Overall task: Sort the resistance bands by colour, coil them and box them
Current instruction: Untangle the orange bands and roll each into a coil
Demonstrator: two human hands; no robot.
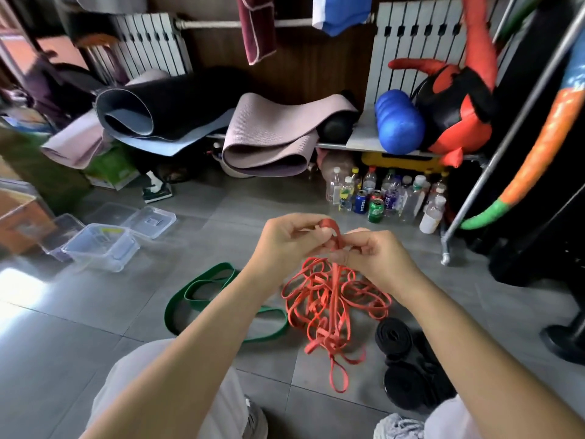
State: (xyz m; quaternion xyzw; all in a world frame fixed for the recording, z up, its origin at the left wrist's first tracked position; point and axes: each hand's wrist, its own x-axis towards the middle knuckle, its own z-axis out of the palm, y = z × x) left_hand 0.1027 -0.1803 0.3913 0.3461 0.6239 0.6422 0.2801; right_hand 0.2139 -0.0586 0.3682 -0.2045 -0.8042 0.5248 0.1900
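Red bands [334, 293] hang tangled down to the floor [95, 312]. Left grip [285, 240] and right grip [376, 255] both pinch their top end

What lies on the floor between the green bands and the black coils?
The tangle of red bands lies between green bands and black coils, in the head view.

Grey tiled floor [95, 312]; white radiators [411, 42] on a dark wall [316, 68]; rolled mats [269, 137] on a low shelf [361, 134]
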